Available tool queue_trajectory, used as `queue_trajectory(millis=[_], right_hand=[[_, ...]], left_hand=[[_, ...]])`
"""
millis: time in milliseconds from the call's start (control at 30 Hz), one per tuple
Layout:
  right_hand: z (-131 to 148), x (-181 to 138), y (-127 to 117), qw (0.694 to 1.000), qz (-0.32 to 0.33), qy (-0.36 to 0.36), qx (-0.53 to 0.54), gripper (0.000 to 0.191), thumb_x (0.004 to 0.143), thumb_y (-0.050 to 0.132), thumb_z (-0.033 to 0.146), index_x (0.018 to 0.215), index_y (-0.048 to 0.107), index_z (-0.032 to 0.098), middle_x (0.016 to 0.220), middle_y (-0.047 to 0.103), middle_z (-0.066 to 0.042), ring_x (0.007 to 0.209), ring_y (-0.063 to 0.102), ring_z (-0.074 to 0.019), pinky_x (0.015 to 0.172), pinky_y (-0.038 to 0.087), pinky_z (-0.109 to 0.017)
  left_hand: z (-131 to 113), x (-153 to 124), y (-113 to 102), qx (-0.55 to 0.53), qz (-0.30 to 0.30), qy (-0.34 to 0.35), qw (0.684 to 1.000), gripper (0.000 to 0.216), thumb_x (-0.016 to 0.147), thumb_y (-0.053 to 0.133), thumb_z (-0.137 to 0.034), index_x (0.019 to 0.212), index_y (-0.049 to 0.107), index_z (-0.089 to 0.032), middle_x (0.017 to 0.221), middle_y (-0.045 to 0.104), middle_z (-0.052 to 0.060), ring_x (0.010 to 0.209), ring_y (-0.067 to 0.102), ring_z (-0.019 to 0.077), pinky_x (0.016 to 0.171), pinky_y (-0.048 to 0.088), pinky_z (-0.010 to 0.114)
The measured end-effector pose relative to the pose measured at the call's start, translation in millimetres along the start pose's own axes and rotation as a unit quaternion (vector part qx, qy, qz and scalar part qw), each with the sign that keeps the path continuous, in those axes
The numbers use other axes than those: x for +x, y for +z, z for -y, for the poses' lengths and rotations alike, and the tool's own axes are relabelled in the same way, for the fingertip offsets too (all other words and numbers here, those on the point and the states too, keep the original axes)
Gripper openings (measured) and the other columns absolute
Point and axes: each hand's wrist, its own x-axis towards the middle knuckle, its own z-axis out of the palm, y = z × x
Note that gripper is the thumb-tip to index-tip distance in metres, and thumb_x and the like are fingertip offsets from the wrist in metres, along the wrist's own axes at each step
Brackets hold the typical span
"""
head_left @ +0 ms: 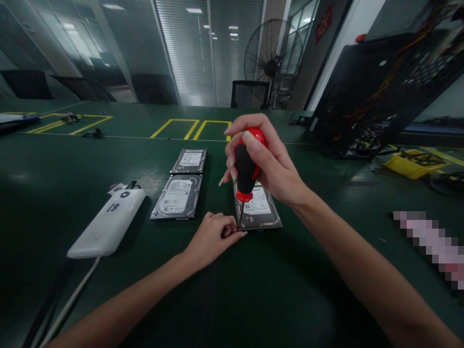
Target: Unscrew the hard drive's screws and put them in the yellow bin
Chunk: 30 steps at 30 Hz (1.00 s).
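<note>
A red and black screwdriver [245,166] stands nearly upright in my right hand [273,162], whose fingers wrap around its handle. Its thin shaft points down at the near left corner of a hard drive [266,220], label side up on the table. My left hand [213,237] rests at that same corner, fingers curled and thumb along the near edge, steadying the drive. The screwdriver's tip is close to the left fingertips; any screw there is too small to make out. Part of the drive is hidden behind my right hand and the handle.
Left of it lie two more hard drives, a nearer one [177,197] and a farther one [190,160]. A white power bank [108,224] marked 18 trails a cable. At right are a black computer case [348,101], a yellow tray [413,164] and a pixelated object [431,237].
</note>
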Motion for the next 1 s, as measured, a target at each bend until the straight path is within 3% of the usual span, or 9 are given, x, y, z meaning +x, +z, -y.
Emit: queue_trajectory(millis=[167, 533, 700, 1000], right_hand=[[4.6, -0.7, -0.3, 0.999, 0.005, 0.044, -0.011, 0.025, 0.09, 0.043, 0.046, 0.099, 0.048, 0.024, 0.08, 0.051, 0.001, 0.067, 0.055, -0.0102, 0.066, 0.056, -0.026], [4.4, -0.3, -8.5, 0.999, -0.01, 0.025, -0.016, 0.017, 0.087, 0.052, 0.036, 0.092, 0.046, 0.022, 0.088, 0.057, 0.0, 0.074, 0.06, -0.0114, 0.071, 0.055, -0.029], [4.4, -1.8, -7.2, 0.999, 0.023, 0.013, -0.035, 0.014, 0.088, 0.05, 0.033, 0.097, 0.045, 0.023, 0.081, 0.056, 0.003, 0.07, 0.059, -0.0084, 0.07, 0.055, -0.026], [2.6, -0.7, -0.9, 0.999, 0.004, -0.01, -0.035, 0.022, 0.09, 0.048, 0.035, 0.108, 0.048, 0.022, 0.077, 0.05, 0.002, 0.067, 0.054, -0.0095, 0.066, 0.055, -0.026]], left_hand=[[1.6, -0.5, 0.7, -0.001, -0.003, 0.005, 1.0, 0.025, 0.085, 0.058, -0.04, 0.075, 0.057, -0.017, 0.065, 0.053, -0.004, 0.066, 0.05, 0.0148, 0.071, 0.032, 0.031], [1.6, -2.5, 0.4, 0.005, -0.004, 0.0, 1.0, 0.023, 0.085, 0.059, -0.04, 0.077, 0.059, -0.018, 0.067, 0.055, -0.003, 0.067, 0.05, 0.0152, 0.071, 0.032, 0.031], [1.5, -2.3, 0.4, 0.003, -0.006, 0.007, 1.0, 0.024, 0.086, 0.057, -0.041, 0.077, 0.058, -0.018, 0.067, 0.055, -0.003, 0.067, 0.05, 0.0152, 0.071, 0.032, 0.031], [2.2, -1.1, 1.7, 0.005, -0.008, 0.015, 1.0, 0.024, 0.086, 0.058, -0.039, 0.076, 0.058, -0.018, 0.065, 0.053, -0.004, 0.066, 0.051, 0.0145, 0.07, 0.032, 0.031]])
